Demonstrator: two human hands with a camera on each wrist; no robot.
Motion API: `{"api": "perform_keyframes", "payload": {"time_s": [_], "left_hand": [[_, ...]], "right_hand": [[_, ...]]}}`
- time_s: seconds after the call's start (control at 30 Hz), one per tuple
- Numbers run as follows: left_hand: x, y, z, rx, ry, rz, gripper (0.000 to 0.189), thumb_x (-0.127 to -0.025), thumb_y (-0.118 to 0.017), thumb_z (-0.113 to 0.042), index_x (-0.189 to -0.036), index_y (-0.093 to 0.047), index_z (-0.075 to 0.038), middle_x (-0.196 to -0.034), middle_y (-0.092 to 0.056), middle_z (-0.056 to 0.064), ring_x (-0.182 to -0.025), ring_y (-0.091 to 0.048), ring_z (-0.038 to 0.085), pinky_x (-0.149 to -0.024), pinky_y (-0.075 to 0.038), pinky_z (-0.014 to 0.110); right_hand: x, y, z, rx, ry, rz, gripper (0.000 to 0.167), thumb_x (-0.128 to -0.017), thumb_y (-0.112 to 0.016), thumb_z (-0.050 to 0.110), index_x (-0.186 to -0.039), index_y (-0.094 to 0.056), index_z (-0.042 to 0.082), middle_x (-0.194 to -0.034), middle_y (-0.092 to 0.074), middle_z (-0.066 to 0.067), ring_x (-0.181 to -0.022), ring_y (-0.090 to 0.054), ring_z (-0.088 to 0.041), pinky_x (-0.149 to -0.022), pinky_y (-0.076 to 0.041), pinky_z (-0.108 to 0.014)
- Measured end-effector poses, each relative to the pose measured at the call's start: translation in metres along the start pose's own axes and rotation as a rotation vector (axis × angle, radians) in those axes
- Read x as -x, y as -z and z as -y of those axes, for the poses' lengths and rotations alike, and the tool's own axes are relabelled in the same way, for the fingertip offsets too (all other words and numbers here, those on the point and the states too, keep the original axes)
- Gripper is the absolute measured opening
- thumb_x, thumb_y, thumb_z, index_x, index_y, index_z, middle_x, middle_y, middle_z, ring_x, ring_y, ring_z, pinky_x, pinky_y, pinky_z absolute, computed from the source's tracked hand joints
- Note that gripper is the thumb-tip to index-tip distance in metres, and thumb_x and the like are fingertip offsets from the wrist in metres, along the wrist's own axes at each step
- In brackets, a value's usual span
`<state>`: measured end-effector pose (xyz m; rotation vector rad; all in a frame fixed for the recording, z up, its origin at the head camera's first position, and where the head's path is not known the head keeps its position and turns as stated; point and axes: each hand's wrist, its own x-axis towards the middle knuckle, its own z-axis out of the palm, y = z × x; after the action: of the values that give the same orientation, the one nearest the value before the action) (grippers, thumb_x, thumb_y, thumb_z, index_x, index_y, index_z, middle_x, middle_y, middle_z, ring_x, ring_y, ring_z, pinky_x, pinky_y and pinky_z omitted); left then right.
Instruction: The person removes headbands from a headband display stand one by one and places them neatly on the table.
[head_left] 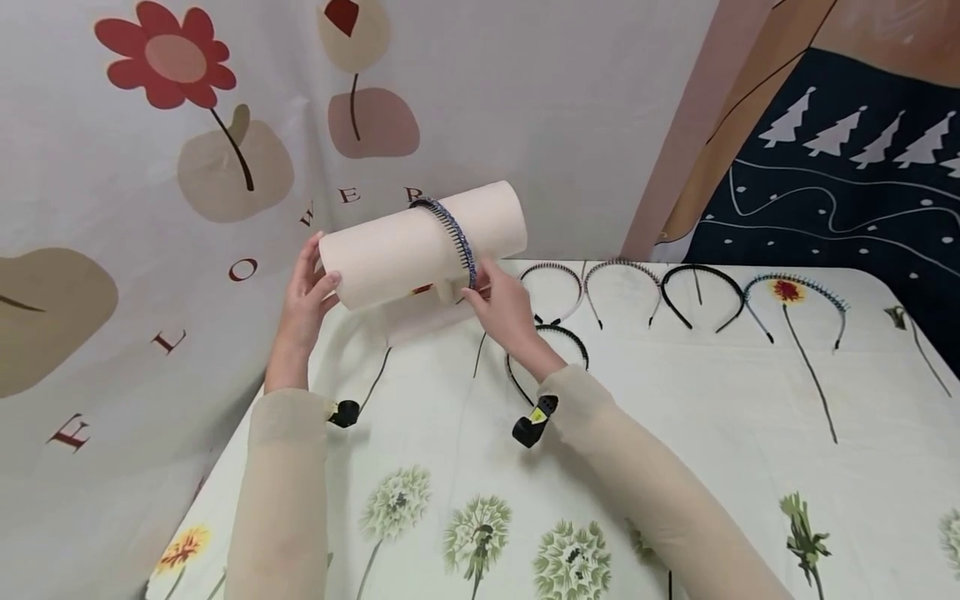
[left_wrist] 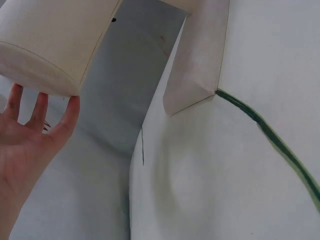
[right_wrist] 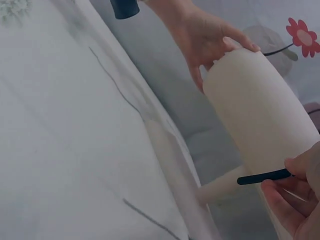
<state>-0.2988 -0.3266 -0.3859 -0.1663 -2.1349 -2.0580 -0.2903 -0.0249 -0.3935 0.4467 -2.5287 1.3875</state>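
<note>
A pale cylindrical headband stand [head_left: 390, 254] lies horizontally on a short post [right_wrist: 222, 184], tilted up to the right in the head view. Around its middle goes a dark toothed headband [head_left: 453, 233] with a bluish, glittery outer side. My right hand [head_left: 506, 308] pinches the headband's near end; in the right wrist view, that dark tip [right_wrist: 262, 177] sticks out between thumb and fingers. With spread, fairly straight fingers, my left hand [head_left: 302, 292] touches the stand's left end. The left wrist view shows its fingertips [left_wrist: 72, 110] against the end's rim.
Along the table's back edge lie several headbands: a thin toothed one [head_left: 577, 287], a pinkish one [head_left: 622, 263], a black one [head_left: 703, 268] and a blue spiky one [head_left: 806, 283]. Another dark headband [head_left: 577, 342] lies behind my right wrist. A flower-printed cloth [head_left: 675, 467] covers the table.
</note>
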Motion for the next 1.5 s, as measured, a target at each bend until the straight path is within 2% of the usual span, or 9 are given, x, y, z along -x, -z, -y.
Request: {"api": "perform_keyframes", "payload": {"time_s": [0.3, 0.6, 0.9, 1.03, 1.13, 1.23, 1.3, 1.37, 1.5], "left_hand": [[0.002, -0.002, -0.005, -0.014, 0.021, -0.002, 0.067, -0.098, -0.059, -0.022, -0.156, -0.028, -0.033, -0.163, -0.026, -0.009, -0.141, -0.037, 0.015, -0.094, -0.048, 0.020], [0.011, -0.010, -0.021, -0.026, 0.040, 0.007, 0.067, -0.097, -0.059, -0.022, -0.157, -0.028, -0.030, -0.164, -0.025, -0.006, -0.142, -0.036, 0.016, -0.107, -0.041, 0.036], [0.001, -0.003, -0.004, -0.024, 0.037, -0.006, 0.068, -0.098, -0.059, -0.023, -0.157, -0.026, -0.032, -0.164, -0.026, -0.009, -0.142, -0.036, 0.015, -0.104, -0.044, 0.032], [0.001, -0.003, -0.003, -0.021, 0.036, -0.004, 0.068, -0.098, -0.059, -0.023, -0.157, -0.026, -0.032, -0.164, -0.025, -0.009, -0.142, -0.037, 0.016, -0.102, -0.045, 0.028], [0.006, -0.008, -0.013, -0.025, 0.045, 0.005, 0.068, -0.098, -0.059, -0.023, -0.157, -0.027, -0.032, -0.164, -0.025, -0.008, -0.142, -0.037, 0.016, -0.109, -0.041, 0.036], [0.005, -0.009, -0.015, -0.031, 0.050, 0.002, 0.067, -0.098, -0.059, -0.024, -0.156, -0.028, -0.035, -0.165, -0.024, -0.009, -0.143, -0.035, 0.016, -0.116, -0.035, 0.047], [0.003, -0.007, -0.012, -0.034, 0.048, -0.004, 0.066, -0.098, -0.059, -0.025, -0.155, -0.028, -0.036, -0.165, -0.024, -0.010, -0.144, -0.034, 0.016, -0.119, -0.031, 0.052], [-0.002, -0.003, -0.006, -0.033, 0.048, -0.010, 0.067, -0.098, -0.060, -0.025, -0.155, -0.028, -0.037, -0.165, -0.023, -0.011, -0.145, -0.033, 0.016, -0.119, -0.030, 0.054], [-0.001, -0.002, -0.007, -0.033, 0.060, -0.008, 0.066, -0.098, -0.060, -0.025, -0.155, -0.028, -0.038, -0.165, -0.024, -0.011, -0.145, -0.034, 0.016, -0.117, -0.034, 0.049]], "right_hand": [[0.014, 0.010, -0.017, -0.032, -0.027, -0.021, 0.015, -0.097, -0.065, 0.019, -0.099, -0.053, 0.010, -0.101, -0.071, -0.009, -0.098, -0.073, -0.024, -0.086, -0.058, -0.037], [0.024, 0.018, -0.026, -0.093, -0.047, -0.046, 0.016, -0.096, -0.066, 0.015, -0.095, -0.052, 0.007, -0.100, -0.070, -0.011, -0.100, -0.073, -0.026, -0.087, -0.059, -0.037], [0.026, 0.027, -0.029, -0.192, -0.051, -0.112, 0.017, -0.095, -0.066, 0.012, -0.093, -0.051, 0.004, -0.103, -0.071, -0.014, -0.102, -0.073, -0.027, -0.088, -0.059, -0.033], [0.023, 0.033, -0.029, -0.255, -0.034, -0.157, 0.016, -0.096, -0.065, 0.011, -0.094, -0.052, 0.002, -0.104, -0.072, -0.017, -0.100, -0.073, -0.028, -0.086, -0.059, -0.032], [0.022, 0.041, -0.028, -0.299, -0.002, -0.212, 0.014, -0.096, -0.065, 0.009, -0.096, -0.056, -0.001, -0.103, -0.072, -0.019, -0.098, -0.074, -0.030, -0.084, -0.060, -0.033], [0.021, 0.052, -0.027, -0.329, 0.045, -0.266, 0.014, -0.095, -0.065, 0.008, -0.101, -0.059, -0.003, -0.102, -0.072, -0.020, -0.097, -0.073, -0.032, -0.082, -0.059, -0.029], [0.021, 0.061, -0.026, -0.338, 0.072, -0.301, 0.017, -0.095, -0.065, 0.009, -0.105, -0.060, -0.005, -0.101, -0.071, -0.021, -0.094, -0.074, -0.029, -0.082, -0.059, -0.026], [0.021, 0.071, -0.025, -0.353, 0.085, -0.316, 0.019, -0.095, -0.065, 0.007, -0.107, -0.059, -0.007, -0.102, -0.071, -0.023, -0.091, -0.074, -0.021, -0.081, -0.058, -0.021], [0.027, 0.094, -0.027, -0.381, 0.069, -0.302, 0.021, -0.095, -0.062, 0.003, -0.109, -0.054, -0.011, -0.103, -0.069, -0.028, -0.085, -0.069, 0.000, -0.081, -0.057, -0.019]]}}
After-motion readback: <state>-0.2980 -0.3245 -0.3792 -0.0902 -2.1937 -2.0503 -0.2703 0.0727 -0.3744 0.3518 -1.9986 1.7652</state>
